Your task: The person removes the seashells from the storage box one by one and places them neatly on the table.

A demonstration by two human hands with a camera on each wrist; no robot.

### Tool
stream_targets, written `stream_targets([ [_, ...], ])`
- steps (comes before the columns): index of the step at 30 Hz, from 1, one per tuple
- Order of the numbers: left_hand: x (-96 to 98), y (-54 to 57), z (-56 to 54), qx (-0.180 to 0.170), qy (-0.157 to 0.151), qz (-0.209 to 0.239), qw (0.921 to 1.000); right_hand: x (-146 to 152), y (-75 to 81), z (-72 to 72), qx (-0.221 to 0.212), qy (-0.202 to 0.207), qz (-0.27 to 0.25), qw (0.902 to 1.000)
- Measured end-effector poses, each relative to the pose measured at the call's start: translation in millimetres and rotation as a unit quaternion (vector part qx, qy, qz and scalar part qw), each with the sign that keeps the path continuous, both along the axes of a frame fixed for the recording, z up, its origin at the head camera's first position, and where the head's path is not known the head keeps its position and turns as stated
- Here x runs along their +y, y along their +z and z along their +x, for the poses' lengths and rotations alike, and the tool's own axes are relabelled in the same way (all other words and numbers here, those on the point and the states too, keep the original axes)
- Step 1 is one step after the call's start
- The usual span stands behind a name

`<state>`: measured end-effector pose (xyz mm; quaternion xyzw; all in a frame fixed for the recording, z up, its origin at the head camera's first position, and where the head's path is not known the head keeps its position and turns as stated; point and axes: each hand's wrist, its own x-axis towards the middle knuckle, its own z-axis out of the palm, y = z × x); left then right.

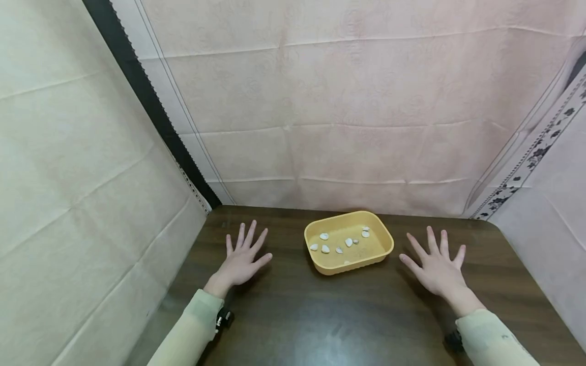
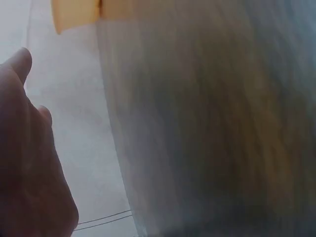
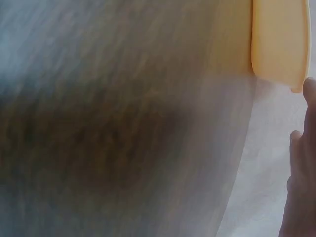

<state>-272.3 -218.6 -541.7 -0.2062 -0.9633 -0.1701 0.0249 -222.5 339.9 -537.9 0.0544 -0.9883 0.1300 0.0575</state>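
Note:
A shallow yellow plastic tray (image 1: 334,265) with rounded corners sits towards the back of the dark wooden table. Scattered over its floor are several small whitish pieces (image 1: 349,242), flat and irregular like bits of shell or stone. To the left of the tray, my left hand (image 1: 240,264) is held with fingers spread and nothing in it. My right hand (image 1: 437,269) is spread in the same way on the tray's right side, holding nothing. The tray's side (image 3: 279,42) shows beyond the right thumb in the right wrist view; in the left wrist view a corner of the tray (image 2: 74,15) appears at the top.
The brown table (image 1: 329,315) ends at a pale cloth backdrop (image 1: 343,101) behind the tray. More cloth hangs at the left (image 1: 82,193) and right (image 1: 554,213). Dark camera bands (image 1: 224,319) sit on both wrists, by light green sleeves.

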Motion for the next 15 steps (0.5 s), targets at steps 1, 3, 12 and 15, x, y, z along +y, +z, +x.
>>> stream_targets([
  [1, 0.9, 0.4, 0.4, -0.001, -0.001, 0.006, 1.0, -0.1, 0.2, -1.3, 0.001, 0.001, -0.005, 1.0],
  [3, 3.8, 2.4, 1.3, -0.004, -0.002, 0.025, 0.9997, -0.4, 0.4, -3.8, 0.003, 0.002, -0.015, 0.9999],
  [12, 32.0, 13.8, 8.8, -0.016, 0.013, 0.202, 0.9792, -7.0, 6.0, -12.0, 0.037, -0.001, -0.133, 0.9904],
  [15, 45.0, 14.9, 9.4, 0.0, 0.017, 0.251, 0.9679, -8.6, 7.1, -14.6, 0.036, -0.014, -0.186, 0.9818],
])
